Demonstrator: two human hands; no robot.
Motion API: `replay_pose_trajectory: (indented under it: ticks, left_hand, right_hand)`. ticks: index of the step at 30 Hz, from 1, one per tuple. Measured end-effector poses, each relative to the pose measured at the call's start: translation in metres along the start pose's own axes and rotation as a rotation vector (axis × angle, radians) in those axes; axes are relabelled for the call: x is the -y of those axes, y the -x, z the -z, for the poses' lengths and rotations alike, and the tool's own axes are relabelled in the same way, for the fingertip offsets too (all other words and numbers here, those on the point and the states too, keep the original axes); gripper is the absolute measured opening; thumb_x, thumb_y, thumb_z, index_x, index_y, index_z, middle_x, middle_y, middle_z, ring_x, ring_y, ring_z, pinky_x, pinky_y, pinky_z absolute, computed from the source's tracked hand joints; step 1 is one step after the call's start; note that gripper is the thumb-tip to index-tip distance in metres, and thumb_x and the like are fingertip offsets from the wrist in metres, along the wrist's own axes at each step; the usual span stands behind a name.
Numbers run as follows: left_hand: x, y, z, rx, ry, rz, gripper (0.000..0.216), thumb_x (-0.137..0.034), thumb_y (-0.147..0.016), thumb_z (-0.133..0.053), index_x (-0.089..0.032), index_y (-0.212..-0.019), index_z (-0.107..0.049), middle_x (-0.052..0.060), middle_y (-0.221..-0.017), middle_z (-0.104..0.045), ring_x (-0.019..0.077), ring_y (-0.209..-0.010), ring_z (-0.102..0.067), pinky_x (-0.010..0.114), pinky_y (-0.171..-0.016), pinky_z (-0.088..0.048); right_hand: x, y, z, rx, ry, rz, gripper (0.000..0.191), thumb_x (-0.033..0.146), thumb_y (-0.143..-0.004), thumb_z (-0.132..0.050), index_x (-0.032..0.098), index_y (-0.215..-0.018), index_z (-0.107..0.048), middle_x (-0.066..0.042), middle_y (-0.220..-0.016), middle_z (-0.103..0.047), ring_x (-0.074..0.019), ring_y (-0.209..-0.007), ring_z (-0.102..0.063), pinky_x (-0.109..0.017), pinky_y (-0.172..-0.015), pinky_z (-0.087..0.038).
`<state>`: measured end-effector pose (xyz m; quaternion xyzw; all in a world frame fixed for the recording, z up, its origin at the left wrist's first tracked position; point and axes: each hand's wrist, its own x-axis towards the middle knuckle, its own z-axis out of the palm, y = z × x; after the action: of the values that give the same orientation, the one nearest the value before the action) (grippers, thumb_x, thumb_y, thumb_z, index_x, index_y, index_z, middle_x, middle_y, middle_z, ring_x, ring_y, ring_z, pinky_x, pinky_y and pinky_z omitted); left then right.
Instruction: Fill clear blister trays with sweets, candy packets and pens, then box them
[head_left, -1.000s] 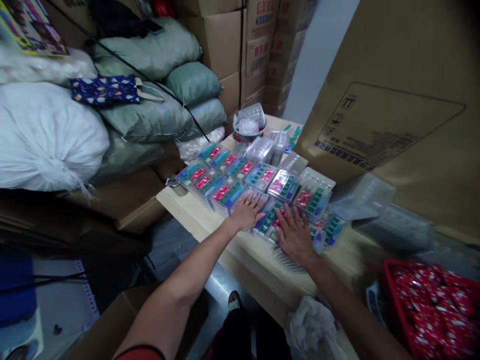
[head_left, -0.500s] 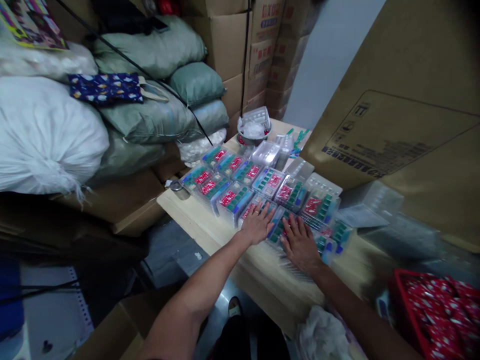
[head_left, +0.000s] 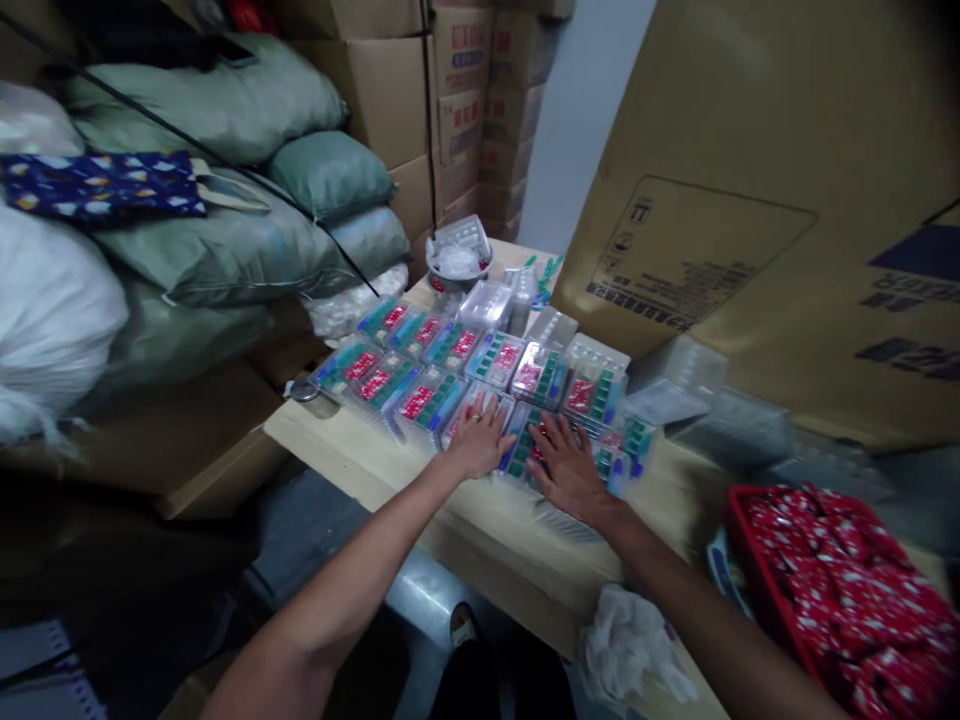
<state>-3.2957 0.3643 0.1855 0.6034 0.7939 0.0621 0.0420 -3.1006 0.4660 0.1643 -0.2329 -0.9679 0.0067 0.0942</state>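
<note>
Left hand [head_left: 478,442] and right hand [head_left: 568,468] spread over clear packs [head_left: 422,432]

We see the clear packs, with red and green pieces [head_left: 417,402] inside, set in rows on a wooden table [head_left: 360,462]. The left hand rests palm down on a front pack, fingers loosely apart and grasping nothing that we can see. Near it, the right hand lies over the neighbouring pack, fingers fanned and likewise gripping nothing visible. To the right we find a red basket [head_left: 752,556] of red packets [head_left: 855,600]
</note>
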Motion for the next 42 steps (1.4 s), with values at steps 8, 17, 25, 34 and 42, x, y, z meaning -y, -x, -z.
replay_pose_trajectory:
  ticks: [8, 17, 25, 34, 42]
  left_hand:
    - [0.015, -0.065, 0.015, -0.047, -0.057, -0.025, 0.068, -0.049, -0.106, -0.031, -0.015, -0.165, -0.028, 0.013, -0.173, -0.015, 0.0361, -0.161, -0.009, 0.056, -0.129, -0.017]
    - [0.013, -0.070, -0.009, 0.026, -0.055, -0.005, 0.067, -0.046, -0.107, -0.027, -0.014, -0.166, -0.025, 0.011, -0.174, -0.012, 0.0337, -0.161, -0.007, 0.054, -0.130, -0.016]
    - [0.011, -0.064, -0.009, -0.020, 0.030, 0.007, 0.070, -0.051, -0.107, -0.028, -0.013, -0.165, -0.026, 0.011, -0.174, -0.015, 0.0329, -0.161, -0.009, 0.053, -0.130, -0.018]
    - [0.043, -0.032, 0.040, -0.265, 0.306, 0.111, 0.052, -0.043, -0.108, -0.029, -0.022, -0.150, -0.052, 0.008, -0.167, -0.037, 0.0272, -0.158, -0.025, 0.053, -0.130, -0.012]
    - [0.077, 0.147, -0.048, -0.830, 0.801, 0.952, 0.023, -0.026, -0.100, -0.043, -0.018, -0.106, -0.064, 0.008, -0.105, -0.069, 0.0200, -0.102, -0.065, 0.033, -0.097, -0.051]
  right_hand:
    - [-0.019, -0.066, -0.002, -0.097, 0.004, -0.181, 0.063, 0.042, -0.106, -0.035, 0.012, -0.161, -0.035, -0.015, -0.170, -0.025, -0.0406, -0.156, -0.022, -0.065, -0.124, -0.018]
    - [-0.019, -0.070, -0.017, -0.002, -0.013, -0.179, 0.063, 0.037, -0.106, -0.032, 0.008, -0.161, -0.033, -0.015, -0.169, -0.026, -0.0333, -0.156, -0.026, -0.054, -0.126, -0.024]
    - [-0.022, -0.068, -0.022, -0.072, -0.063, -0.165, 0.065, 0.042, -0.104, -0.032, 0.004, -0.157, -0.040, -0.022, -0.165, -0.034, -0.0411, -0.151, -0.032, -0.064, -0.122, -0.024]
    - [-0.032, -0.071, -0.002, -0.037, -0.096, -0.118, 0.070, 0.053, -0.101, -0.036, 0.007, -0.152, -0.044, -0.028, -0.160, -0.038, -0.0434, -0.148, -0.034, -0.069, -0.116, -0.027]
    - [0.048, 0.019, 0.035, -0.240, -0.279, 0.046, 0.055, 0.038, -0.101, -0.041, 0.018, -0.153, -0.041, -0.020, -0.153, -0.046, -0.0366, -0.142, -0.043, -0.057, -0.113, -0.040]
